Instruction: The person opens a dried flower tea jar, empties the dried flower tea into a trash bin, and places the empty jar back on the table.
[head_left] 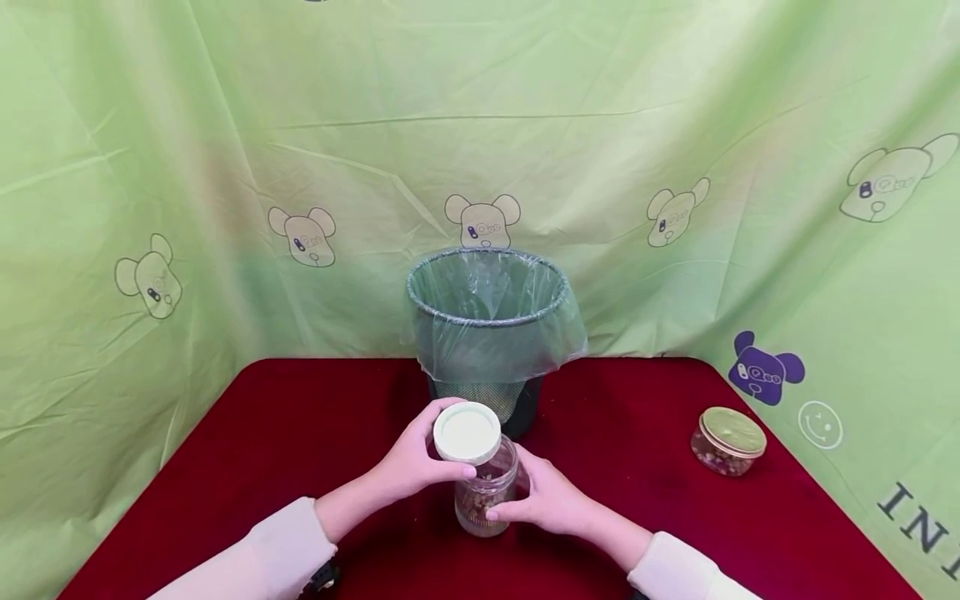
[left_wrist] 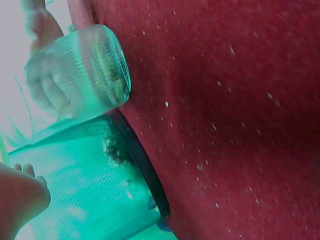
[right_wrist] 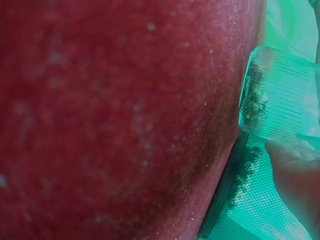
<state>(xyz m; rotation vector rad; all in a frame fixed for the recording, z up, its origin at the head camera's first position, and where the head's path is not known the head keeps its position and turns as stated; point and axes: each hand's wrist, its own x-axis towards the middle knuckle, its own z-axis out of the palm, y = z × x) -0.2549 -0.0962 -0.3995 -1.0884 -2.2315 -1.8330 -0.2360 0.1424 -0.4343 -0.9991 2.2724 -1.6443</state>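
Note:
My left hand (head_left: pixel 414 454) holds a round white lid (head_left: pixel 467 432) by its edge, thumb at the front. The lid is off the jar, above and left of its mouth. Below it is a clear ribbed jar (head_left: pixel 474 510) with small brown bits in the bottom, also seen in the right wrist view, where the jar (right_wrist: pixel 275 95) shows its ribbed side. My right hand (head_left: pixel 551 497) grips the jar from the right, thumb across the front. Whether the jar's base touches the table cannot be told. The lid is not visible in the wrist views.
Behind the hands stands a black mesh bin (head_left: pixel 525 408) lined with a clear green bag (head_left: pixel 487 354). A low clear tub (head_left: pixel 723 458) with a gold lid and brown-red contents sits at the right edge of the red tablecloth (head_left: pixel 322 417). Green printed curtain (head_left: pixel 375 125) surrounds the table.

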